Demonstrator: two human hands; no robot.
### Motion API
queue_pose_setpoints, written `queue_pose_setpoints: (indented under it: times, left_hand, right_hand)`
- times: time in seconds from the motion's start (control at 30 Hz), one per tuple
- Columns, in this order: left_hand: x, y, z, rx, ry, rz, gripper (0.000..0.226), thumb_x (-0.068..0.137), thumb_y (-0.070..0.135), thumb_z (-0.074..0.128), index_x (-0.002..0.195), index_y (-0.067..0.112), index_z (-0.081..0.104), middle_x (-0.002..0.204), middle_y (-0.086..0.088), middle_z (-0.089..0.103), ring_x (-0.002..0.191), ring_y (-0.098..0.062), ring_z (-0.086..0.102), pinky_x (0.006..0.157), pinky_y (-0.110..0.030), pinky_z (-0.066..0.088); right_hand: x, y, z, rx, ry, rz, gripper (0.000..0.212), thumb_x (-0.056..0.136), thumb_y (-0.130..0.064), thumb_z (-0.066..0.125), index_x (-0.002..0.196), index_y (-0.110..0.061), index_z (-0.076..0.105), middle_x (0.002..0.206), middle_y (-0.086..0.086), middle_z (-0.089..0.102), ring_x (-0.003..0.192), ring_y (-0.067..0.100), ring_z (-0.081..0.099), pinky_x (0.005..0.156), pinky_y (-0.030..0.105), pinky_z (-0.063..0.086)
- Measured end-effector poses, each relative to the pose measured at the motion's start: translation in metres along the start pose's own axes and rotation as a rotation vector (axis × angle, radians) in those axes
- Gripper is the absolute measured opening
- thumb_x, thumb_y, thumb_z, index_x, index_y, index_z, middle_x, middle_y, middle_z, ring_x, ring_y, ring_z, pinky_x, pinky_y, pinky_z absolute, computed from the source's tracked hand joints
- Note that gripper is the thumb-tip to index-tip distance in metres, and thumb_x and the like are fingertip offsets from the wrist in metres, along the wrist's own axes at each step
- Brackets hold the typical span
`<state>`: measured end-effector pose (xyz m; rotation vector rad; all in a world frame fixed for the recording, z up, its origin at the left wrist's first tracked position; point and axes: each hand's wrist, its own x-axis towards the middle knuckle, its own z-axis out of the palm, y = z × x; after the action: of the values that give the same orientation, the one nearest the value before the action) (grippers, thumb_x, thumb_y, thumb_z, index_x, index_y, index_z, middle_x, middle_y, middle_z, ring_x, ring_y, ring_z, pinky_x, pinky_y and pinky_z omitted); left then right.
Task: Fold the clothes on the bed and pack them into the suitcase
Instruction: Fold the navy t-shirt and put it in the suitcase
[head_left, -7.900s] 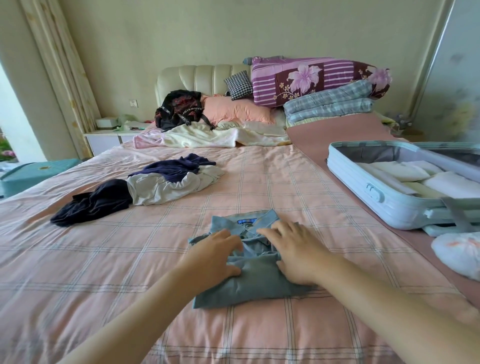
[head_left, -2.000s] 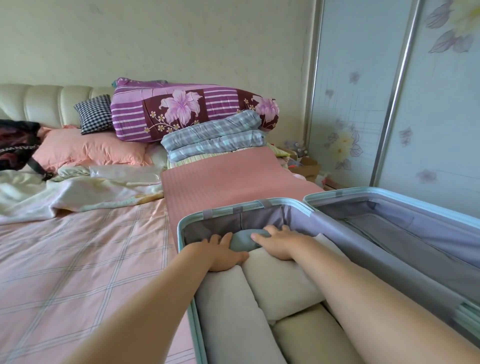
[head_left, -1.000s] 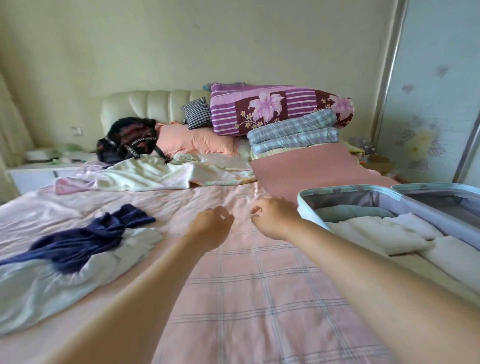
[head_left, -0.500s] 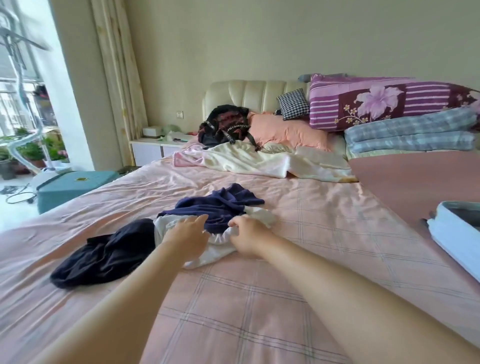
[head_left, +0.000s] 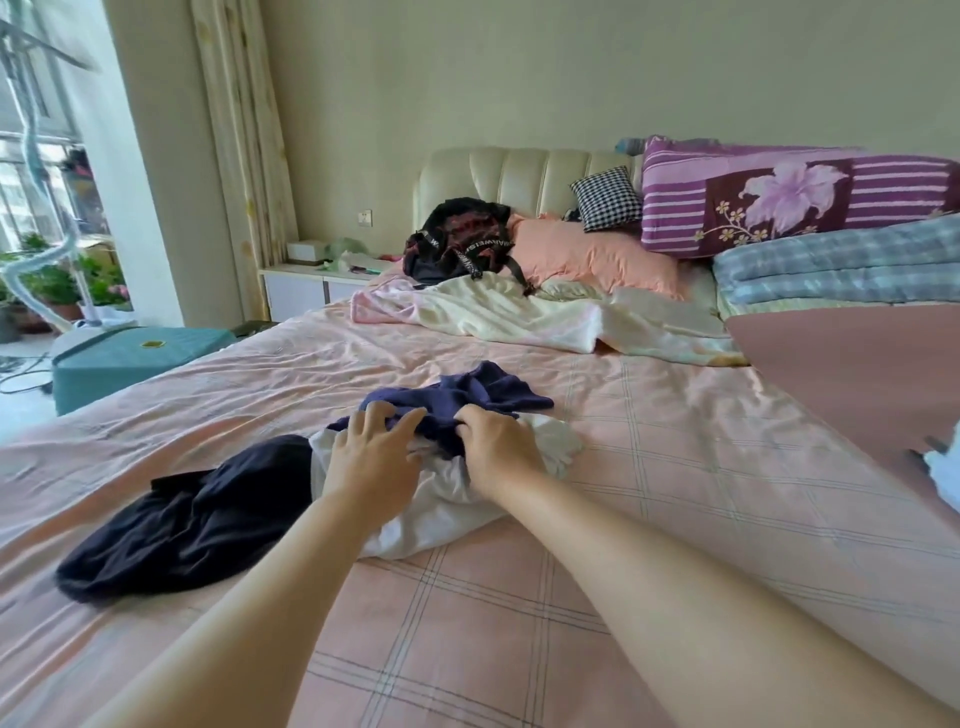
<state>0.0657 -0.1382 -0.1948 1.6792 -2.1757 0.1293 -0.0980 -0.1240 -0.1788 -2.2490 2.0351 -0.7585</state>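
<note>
At mid-frame on the bed (head_left: 675, 493), our left hand (head_left: 371, 457) lies spread on the navy top (head_left: 467, 395) while our right hand (head_left: 493, 452) pinches its folds. We judge three pieces left: this one, the white garment (head_left: 441, 499) beneath, and the black garment (head_left: 197, 514) at left, all unfolded and unpacked.

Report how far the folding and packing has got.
Done: the blue shirt folded earlier is gone from the bed. In hand: the right hand grips the navy garment, the left hand rests on it. Left: that one, the white garment under it and the black garment beside, all unfolded.
</note>
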Motion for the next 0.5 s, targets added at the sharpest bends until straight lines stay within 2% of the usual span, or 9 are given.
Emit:
queue_pose_setpoints:
  times: [0.07, 0.17, 0.2, 0.27, 0.33, 0.37, 0.43, 0.5]
  left_hand:
    - [-0.005, 0.014, -0.016, -0.05, 0.085, 0.029, 0.05, 0.095, 0.036, 0.055, 0.143, 0.039, 0.04, 0.147, 0.002, 0.028, 0.133, -0.025, 0.028, 0.109, -0.04, 0.029]
    - [-0.012, 0.037, -0.045, -0.047, 0.112, 0.07, 0.053, 0.097, 0.029, 0.053, 0.146, 0.042, 0.038, 0.145, 0.005, 0.046, 0.132, -0.024, 0.038, 0.115, -0.041, 0.019]
    - [-0.015, 0.044, -0.054, -0.041, 0.107, 0.096, 0.049, 0.097, 0.026, 0.051, 0.143, 0.042, 0.042, 0.138, 0.007, 0.055, 0.129, -0.022, 0.045, 0.115, -0.039, 0.018]
    - [-0.023, 0.058, -0.071, -0.064, 0.064, 0.155, 0.034, 0.096, 0.02, 0.049, 0.124, 0.037, 0.059, 0.116, 0.007, 0.068, 0.113, -0.021, 0.058, 0.104, -0.032, 0.03]
    - [-0.039, 0.073, -0.087, -0.109, -0.045, 0.204, 0.021, 0.097, 0.014, 0.05, 0.107, 0.025, 0.065, 0.095, 0.004, 0.066, 0.096, -0.026, 0.063, 0.084, -0.031, 0.044]
    - [-0.049, 0.082, -0.095, -0.107, -0.097, 0.245, 0.017, 0.098, 0.013, 0.049, 0.105, 0.019, 0.063, 0.088, 0.006, 0.059, 0.092, -0.026, 0.062, 0.078, -0.032, 0.046]
    - [-0.073, 0.101, -0.11, -0.079, -0.124, 0.333, 0.018, 0.101, 0.015, 0.046, 0.11, 0.015, 0.062, 0.078, 0.016, 0.044, 0.092, -0.022, 0.06, 0.078, -0.028, 0.045]
    - [-0.1, 0.12, -0.122, -0.065, -0.139, 0.42, 0.024, 0.102, 0.02, 0.044, 0.118, 0.016, 0.062, 0.081, 0.021, 0.043, 0.104, -0.022, 0.06, 0.088, -0.03, 0.046]
  right_hand:
    - [-0.011, 0.006, -0.02, 0.089, 0.012, -0.056, 0.018, 0.105, -0.021, 0.039, 0.11, -0.017, 0.055, 0.107, 0.009, 0.067, 0.098, 0.036, 0.061, 0.082, 0.039, 0.043]
    - [-0.031, 0.007, -0.062, 0.141, 0.031, -0.12, 0.022, 0.104, -0.019, 0.037, 0.117, -0.021, 0.055, 0.105, 0.006, 0.065, 0.093, 0.032, 0.06, 0.078, 0.04, 0.048]
    - [-0.04, 0.006, -0.077, 0.143, 0.022, -0.136, 0.022, 0.104, -0.018, 0.037, 0.117, -0.02, 0.055, 0.101, 0.006, 0.063, 0.092, 0.031, 0.06, 0.076, 0.04, 0.048]
    - [-0.063, 0.007, -0.108, 0.085, -0.016, -0.167, 0.018, 0.103, -0.02, 0.037, 0.109, -0.019, 0.054, 0.093, 0.005, 0.061, 0.089, 0.031, 0.06, 0.071, 0.038, 0.044]
    - [-0.09, 0.011, -0.136, -0.007, -0.054, -0.179, 0.011, 0.101, -0.027, 0.042, 0.097, -0.021, 0.051, 0.09, 0.001, 0.059, 0.085, 0.029, 0.058, 0.069, 0.036, 0.039]
    - [-0.106, 0.012, -0.15, -0.057, -0.076, -0.177, 0.014, 0.098, -0.035, 0.047, 0.093, -0.022, 0.05, 0.088, -0.002, 0.058, 0.083, 0.027, 0.057, 0.068, 0.036, 0.04]
    - [-0.138, 0.016, -0.175, -0.175, -0.143, -0.16, 0.024, 0.09, -0.046, 0.055, 0.093, -0.023, 0.051, 0.088, -0.004, 0.059, 0.081, 0.023, 0.056, 0.069, 0.035, 0.043]
    - [-0.168, 0.018, -0.194, -0.235, -0.207, -0.109, 0.021, 0.087, -0.045, 0.057, 0.094, -0.027, 0.049, 0.09, -0.005, 0.058, 0.083, 0.023, 0.054, 0.07, 0.034, 0.043]
